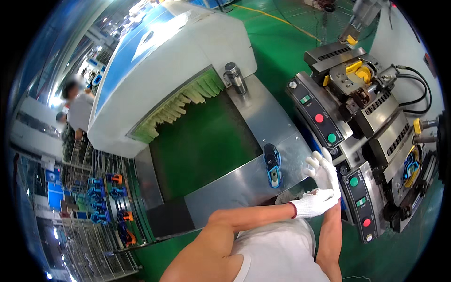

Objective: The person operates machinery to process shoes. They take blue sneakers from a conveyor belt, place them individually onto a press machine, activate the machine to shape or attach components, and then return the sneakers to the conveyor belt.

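Note:
My left hand (310, 205), in a white knit glove with a dark red cuff, reaches across and is closed on the glove at my right wrist. White-gloved too, my right hand (324, 173) is raised with its fingers apart and nothing in them. Just left of it a black shoe with blue edging (272, 167) rests on the metal ledge (225, 182) of the conveyor. The tips of my left fingers are partly hidden against the right glove.
A white tunnel machine (188, 56) with a pale green fringe (183, 109) stands over the green belt (202, 145). A steel flask (236, 78) is on its ledge. At right are a press with button panels (319, 118) and a blue shoe (411, 167). Shoe racks (101, 197) and a person (77, 110) are at left.

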`<control>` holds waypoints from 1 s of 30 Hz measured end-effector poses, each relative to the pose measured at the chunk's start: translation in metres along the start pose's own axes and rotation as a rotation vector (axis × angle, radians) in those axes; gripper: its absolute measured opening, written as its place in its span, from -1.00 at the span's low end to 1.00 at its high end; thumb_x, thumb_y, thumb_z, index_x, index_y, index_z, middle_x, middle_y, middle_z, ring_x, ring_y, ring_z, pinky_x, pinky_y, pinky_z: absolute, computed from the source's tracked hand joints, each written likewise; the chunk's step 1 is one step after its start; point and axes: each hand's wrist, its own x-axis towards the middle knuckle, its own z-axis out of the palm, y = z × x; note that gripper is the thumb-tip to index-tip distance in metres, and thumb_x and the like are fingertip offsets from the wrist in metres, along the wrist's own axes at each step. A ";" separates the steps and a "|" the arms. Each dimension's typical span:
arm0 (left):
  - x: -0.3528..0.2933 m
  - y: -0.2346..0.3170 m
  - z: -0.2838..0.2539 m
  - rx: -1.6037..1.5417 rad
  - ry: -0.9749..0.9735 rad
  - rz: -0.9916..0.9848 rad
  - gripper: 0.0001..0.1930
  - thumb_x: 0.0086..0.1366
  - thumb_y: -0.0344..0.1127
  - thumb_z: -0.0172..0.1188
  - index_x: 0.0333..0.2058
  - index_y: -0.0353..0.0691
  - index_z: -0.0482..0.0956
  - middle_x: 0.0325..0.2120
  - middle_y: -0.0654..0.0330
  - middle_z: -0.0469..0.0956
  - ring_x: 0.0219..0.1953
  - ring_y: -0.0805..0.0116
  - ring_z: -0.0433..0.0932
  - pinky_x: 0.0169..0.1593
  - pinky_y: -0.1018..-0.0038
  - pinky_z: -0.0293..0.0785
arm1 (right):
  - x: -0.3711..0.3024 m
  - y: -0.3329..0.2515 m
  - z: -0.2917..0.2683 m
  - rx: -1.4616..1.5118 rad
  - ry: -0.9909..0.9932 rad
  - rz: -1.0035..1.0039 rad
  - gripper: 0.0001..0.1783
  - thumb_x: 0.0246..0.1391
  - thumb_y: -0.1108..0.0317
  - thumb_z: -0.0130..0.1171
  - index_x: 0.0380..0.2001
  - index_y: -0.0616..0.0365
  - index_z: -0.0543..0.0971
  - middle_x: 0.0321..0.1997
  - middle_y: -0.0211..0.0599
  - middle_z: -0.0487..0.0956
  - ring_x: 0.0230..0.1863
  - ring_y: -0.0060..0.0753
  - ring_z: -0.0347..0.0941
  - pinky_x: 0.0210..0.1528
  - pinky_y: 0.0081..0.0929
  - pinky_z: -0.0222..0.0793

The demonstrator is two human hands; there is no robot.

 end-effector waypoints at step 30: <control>-0.119 -0.359 -0.376 0.423 1.129 -0.478 -0.69 0.33 -0.24 0.23 0.03 -0.13 0.56 0.02 -0.05 0.55 0.11 -0.11 0.51 0.20 0.07 0.46 | 0.107 0.195 0.011 -1.310 0.348 0.148 -0.39 0.11 0.42 0.32 0.24 0.31 0.46 0.07 -0.11 0.63 0.02 -0.35 0.58 0.10 -0.38 0.47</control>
